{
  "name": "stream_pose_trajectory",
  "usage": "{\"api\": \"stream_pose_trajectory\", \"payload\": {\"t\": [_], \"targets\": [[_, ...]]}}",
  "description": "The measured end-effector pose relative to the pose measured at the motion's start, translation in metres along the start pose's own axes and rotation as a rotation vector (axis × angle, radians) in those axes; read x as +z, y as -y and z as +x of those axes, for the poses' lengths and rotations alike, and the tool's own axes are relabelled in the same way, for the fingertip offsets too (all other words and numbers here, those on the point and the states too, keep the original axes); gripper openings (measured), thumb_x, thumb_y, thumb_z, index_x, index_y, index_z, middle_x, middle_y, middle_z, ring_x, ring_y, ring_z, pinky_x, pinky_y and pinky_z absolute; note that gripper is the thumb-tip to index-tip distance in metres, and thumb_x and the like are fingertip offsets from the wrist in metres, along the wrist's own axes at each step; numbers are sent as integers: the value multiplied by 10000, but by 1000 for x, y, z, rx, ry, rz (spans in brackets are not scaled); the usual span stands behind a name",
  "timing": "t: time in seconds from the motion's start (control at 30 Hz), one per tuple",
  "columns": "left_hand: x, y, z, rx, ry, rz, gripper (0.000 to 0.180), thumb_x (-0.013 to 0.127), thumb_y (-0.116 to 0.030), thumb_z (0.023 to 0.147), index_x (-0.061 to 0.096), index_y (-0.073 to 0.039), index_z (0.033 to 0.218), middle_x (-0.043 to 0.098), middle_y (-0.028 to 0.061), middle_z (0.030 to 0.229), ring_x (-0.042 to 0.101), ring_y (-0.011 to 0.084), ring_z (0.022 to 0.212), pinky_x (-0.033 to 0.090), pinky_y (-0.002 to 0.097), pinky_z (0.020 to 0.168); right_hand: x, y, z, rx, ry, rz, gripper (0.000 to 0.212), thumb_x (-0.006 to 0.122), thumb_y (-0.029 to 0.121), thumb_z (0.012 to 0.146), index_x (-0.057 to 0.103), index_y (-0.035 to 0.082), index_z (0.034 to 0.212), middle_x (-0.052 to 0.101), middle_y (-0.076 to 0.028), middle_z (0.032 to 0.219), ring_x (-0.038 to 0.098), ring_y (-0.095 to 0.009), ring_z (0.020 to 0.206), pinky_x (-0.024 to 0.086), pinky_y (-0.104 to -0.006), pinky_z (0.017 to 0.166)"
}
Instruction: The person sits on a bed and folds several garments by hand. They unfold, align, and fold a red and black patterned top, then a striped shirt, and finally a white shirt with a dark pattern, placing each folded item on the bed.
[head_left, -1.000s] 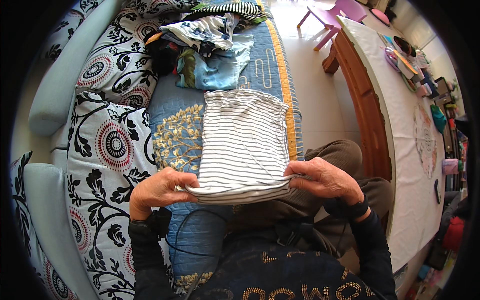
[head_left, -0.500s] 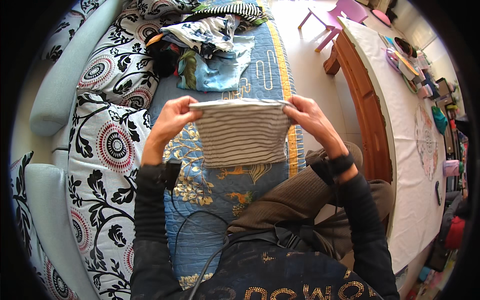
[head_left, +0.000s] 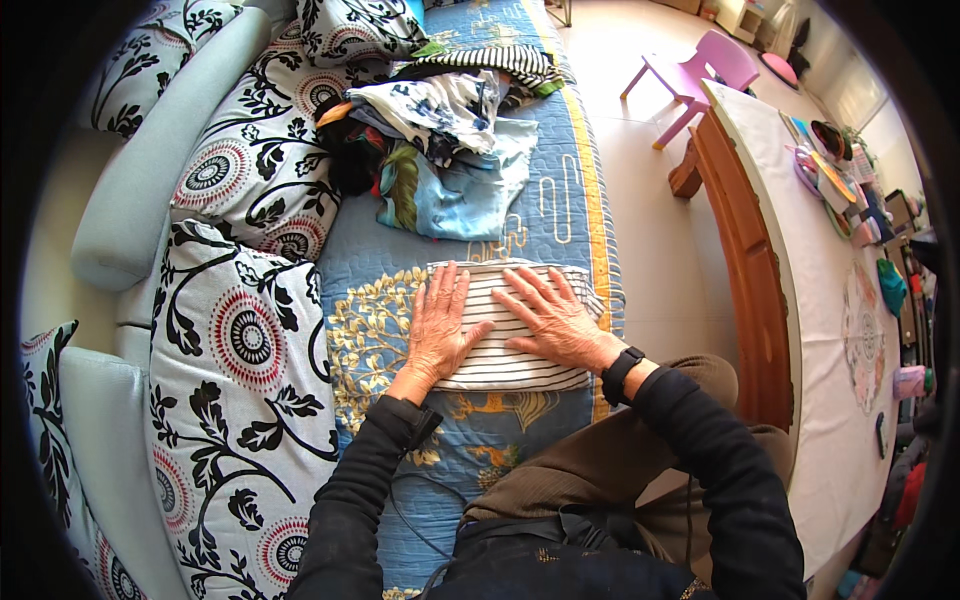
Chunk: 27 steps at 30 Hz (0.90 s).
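Note:
A white garment with thin dark stripes lies folded into a flat rectangle on the blue patterned sofa cover. Flat on its left part rests my left hand, fingers stretched forward. My right hand presses on the right part, its fingers spread and angled up to the left. Neither hand grips the cloth. Beyond the folded piece is a loose pile of clothes: a light blue garment, a white one with dark blue patterns and a black-and-white striped one.
Black-and-white patterned cushions line the left side, beside a grey armrest. To the right stands a wooden table under a white cloth, with small items along its far side. A pink chair is behind it. A cable hangs near my left arm.
Both hands have let go of the striped garment's upper corners and now lie flat on top of it. The garment has come down from being held up onto the sofa cover. My view has shifted slightly.

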<state>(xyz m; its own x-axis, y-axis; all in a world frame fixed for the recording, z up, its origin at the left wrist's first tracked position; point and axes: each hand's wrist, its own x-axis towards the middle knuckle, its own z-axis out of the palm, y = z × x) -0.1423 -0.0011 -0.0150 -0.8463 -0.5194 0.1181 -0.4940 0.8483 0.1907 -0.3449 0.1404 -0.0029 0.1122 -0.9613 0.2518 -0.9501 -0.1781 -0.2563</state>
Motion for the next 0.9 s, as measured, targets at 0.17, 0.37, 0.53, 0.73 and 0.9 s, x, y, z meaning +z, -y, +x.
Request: {"api": "stream_pose_trajectory", "payload": {"t": [0.17,0.37,0.53,0.73,0.9], "targets": [[11,14,-2,-66,-48,16,1012,430,-756,942,195,-50,1627,144,198,1694,107,360,1574,87,512,1258,4,-13,4,39,52,-18,783,564,597,964,357,167,1585,268,-129,1664,211,-311,1552,112,-554,1255],[-6,28,0,-166,77,-132,1126,411,-838,890,201,3,1609,146,221,1685,115,359,1571,82,502,1260,-8,-17,5,138,79,-40,774,555,609,972,380,142,1564,310,-148,1636,240,-334,1536,174,-565,1236],[-29,49,28,-92,-294,-141,547,744,-357,919,609,-9,1318,605,169,1377,519,347,1326,426,449,1107,-20,-56,31,212,21,-14,693,554,564,993,427,150,1534,361,-149,1605,294,-355,1503,239,-593,1193],[-40,76,132,3,-479,141,567,785,-165,808,595,-85,1336,556,105,1430,456,301,1383,372,435,1138,-3,-82,52,247,87,-137,681,508,582,996,394,230,1567,302,-92,1641,205,-322,1537,145,-570,1230],[-40,111,220,106,-509,503,481,616,-137,880,590,-114,1360,499,115,1505,419,328,1418,345,456,1150,5,-87,48,212,-25,-94,667,531,554,985,404,241,1561,290,-89,1645,191,-304,1541,100,-529,1245]]}}
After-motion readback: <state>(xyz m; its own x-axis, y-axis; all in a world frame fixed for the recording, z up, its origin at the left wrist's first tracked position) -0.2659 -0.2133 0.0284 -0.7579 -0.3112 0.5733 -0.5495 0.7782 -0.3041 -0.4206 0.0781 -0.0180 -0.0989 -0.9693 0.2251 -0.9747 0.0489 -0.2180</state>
